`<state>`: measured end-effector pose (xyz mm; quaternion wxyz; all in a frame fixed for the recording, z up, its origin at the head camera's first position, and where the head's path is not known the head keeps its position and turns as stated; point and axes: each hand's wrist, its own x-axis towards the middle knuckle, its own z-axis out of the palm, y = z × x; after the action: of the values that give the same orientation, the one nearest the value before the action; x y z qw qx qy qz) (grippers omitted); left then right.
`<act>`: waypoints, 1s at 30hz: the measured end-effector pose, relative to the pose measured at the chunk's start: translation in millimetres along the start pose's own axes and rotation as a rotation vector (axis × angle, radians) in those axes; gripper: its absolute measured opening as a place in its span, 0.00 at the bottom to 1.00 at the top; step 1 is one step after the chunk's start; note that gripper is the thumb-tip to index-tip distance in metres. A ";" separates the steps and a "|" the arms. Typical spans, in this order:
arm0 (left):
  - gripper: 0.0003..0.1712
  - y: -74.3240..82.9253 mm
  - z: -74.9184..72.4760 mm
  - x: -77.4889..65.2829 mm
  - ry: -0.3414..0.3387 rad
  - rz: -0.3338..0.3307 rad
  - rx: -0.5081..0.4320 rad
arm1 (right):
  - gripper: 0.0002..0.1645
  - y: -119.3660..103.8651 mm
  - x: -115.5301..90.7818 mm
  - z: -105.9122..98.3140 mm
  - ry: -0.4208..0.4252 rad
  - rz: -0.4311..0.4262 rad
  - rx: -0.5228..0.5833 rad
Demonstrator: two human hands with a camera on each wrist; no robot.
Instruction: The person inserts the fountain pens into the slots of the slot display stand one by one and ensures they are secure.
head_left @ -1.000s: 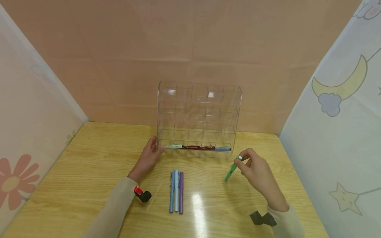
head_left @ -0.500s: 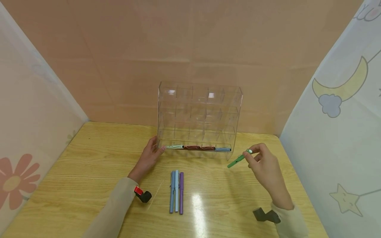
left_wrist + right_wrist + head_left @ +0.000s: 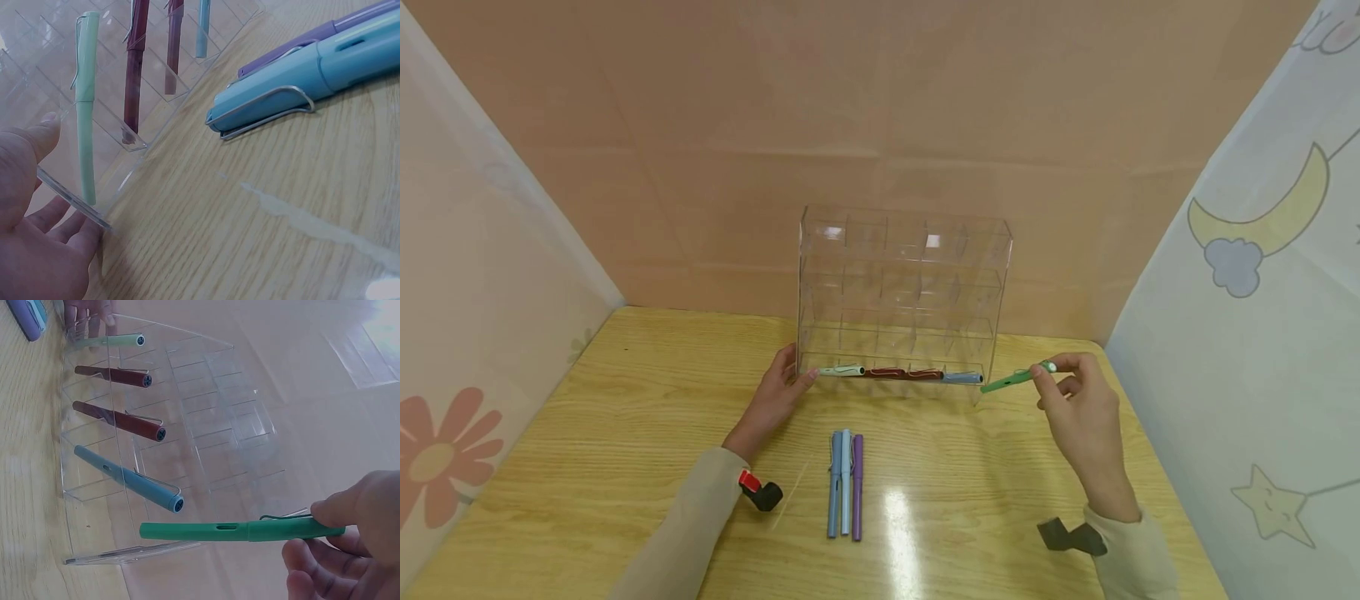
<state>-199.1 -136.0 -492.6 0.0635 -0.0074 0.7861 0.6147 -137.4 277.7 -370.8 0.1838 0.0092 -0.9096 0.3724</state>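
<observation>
A clear plastic pen rack stands on the table, its left side held by my left hand, thumb in front and fingers behind. In its bottom row sit a pale green pen, two dark red pens and a blue pen. My right hand pinches a green pen by its cap end between thumb and fingers. The green pen points left, raised off the table, its barrel end near the rack's lower right corner. Whether they touch I cannot tell.
On the table in front of the rack lie a blue pen, a light blue pen and a purple pen, side by side. An orange-brown backdrop rises behind, with patterned white panels at both sides.
The right hand has moved right and slightly away from me. The green pen has swung from steeply downward to nearly level, its barrel end now by the rack. The left hand stays put.
</observation>
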 end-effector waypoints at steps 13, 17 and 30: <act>0.43 0.1 0.6 -0.6 -0.011 0.002 -0.004 | 0.19 6.0 3.7 16.4 0.066 0.032 0.081; 0.42 0.0 0.4 -0.5 -0.006 -0.004 -0.008 | 0.18 10.7 4.2 23.4 0.061 0.005 0.081; 0.44 -1.0 0.6 0.2 -0.002 -0.010 -0.004 | 0.18 17.1 1.7 41.8 -0.089 0.036 0.069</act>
<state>-199.1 -135.6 -493.7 0.0672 -0.0111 0.7847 0.6161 -155.4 261.8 -409.1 0.1361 0.0155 -0.9035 0.4062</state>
